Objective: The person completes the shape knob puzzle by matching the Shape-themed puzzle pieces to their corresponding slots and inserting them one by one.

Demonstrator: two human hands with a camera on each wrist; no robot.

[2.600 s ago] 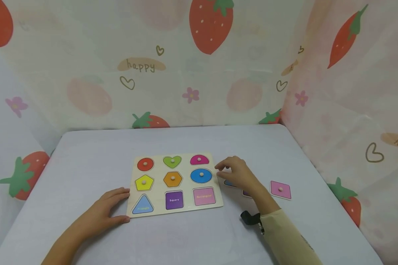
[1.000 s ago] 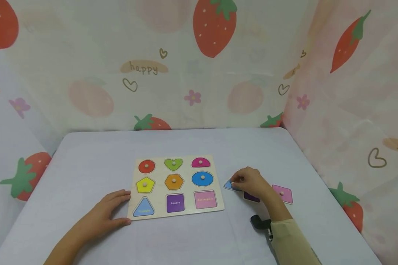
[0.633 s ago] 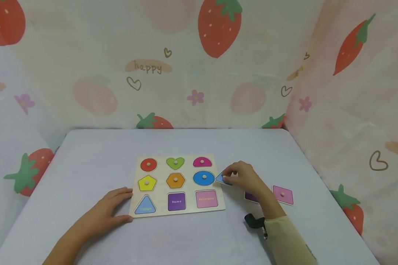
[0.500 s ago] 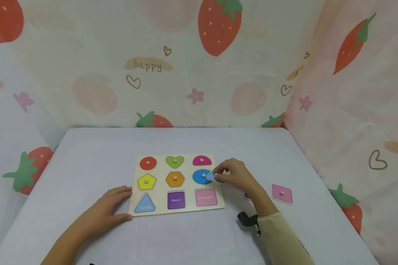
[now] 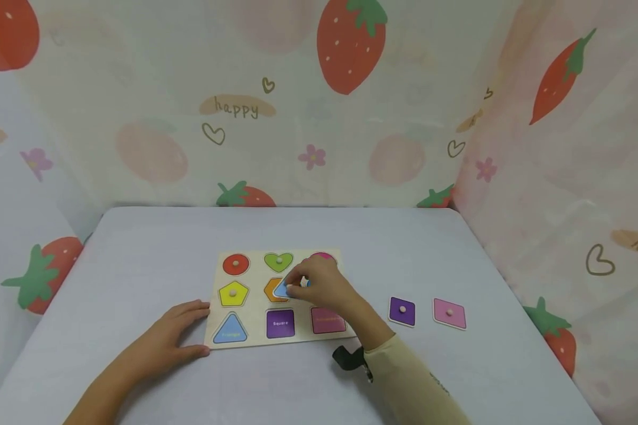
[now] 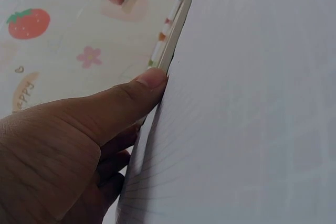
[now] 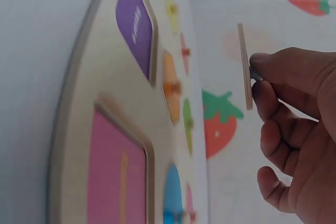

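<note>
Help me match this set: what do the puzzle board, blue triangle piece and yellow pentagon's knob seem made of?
Puzzle board: probably wood or plywood, smooth; its bare face and recess edges are pale tan.
Blue triangle piece: likely the same, its thin edge pale and unpainted, its face coloured.
Yellow pentagon's knob: pale and rounded, wood or plastic; too small to tell.

A white desk (image 5: pixel 159 248) with rounded far corners spans the lower part of the head view. On it lie a pale puzzle board (image 5: pixel 256 292), lower middle, and, lower right, a purple square piece (image 5: pixel 402 317) near a pink rectangular piece (image 5: pixel 457 314).
</note>
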